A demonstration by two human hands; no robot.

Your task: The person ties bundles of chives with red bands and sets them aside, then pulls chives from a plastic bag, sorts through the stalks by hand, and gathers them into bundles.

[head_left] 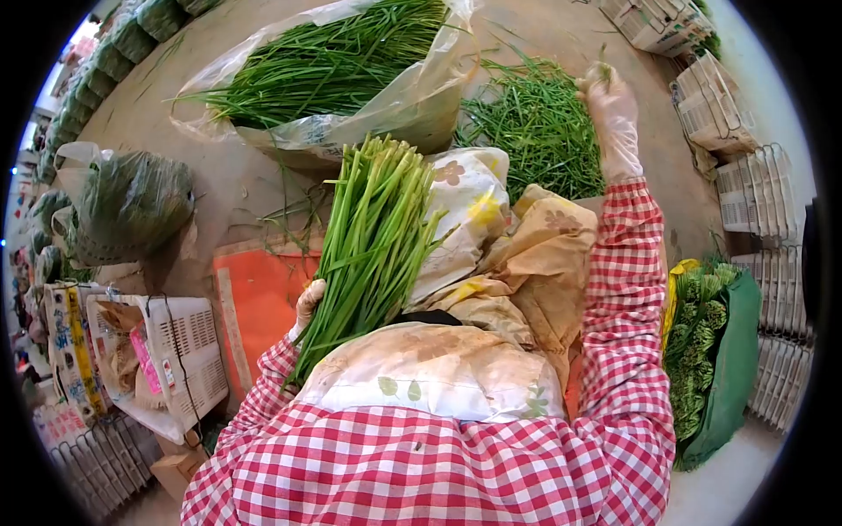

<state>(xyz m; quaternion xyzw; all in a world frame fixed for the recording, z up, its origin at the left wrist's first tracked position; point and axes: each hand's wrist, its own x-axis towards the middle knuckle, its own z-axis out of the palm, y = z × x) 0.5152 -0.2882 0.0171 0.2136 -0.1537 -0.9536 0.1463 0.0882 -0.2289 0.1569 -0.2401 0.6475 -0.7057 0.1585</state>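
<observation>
My left hand (309, 304), in a thin pale glove, is closed around the side of a thick bunch of green chives (373, 237). The bunch leans over my lap, its pale cut ends pointing away from me. My right hand (610, 105), also gloved, is stretched far out at the right edge of a heap of loose green trimmings (548, 127). Its fingers are bent together, with a little pale green at their tips; what they hold is unclear. Stained patterned cloth (544, 254) covers my legs.
Ahead lies an open clear plastic bag (412, 110) full of long chives. Tied bundles (702, 324) lie in a green wrap (732, 377) at right. White crates (715, 101) line the right wall. At left are a filled bag (132, 206), a white crate (189, 351) and an orange mat (263, 294).
</observation>
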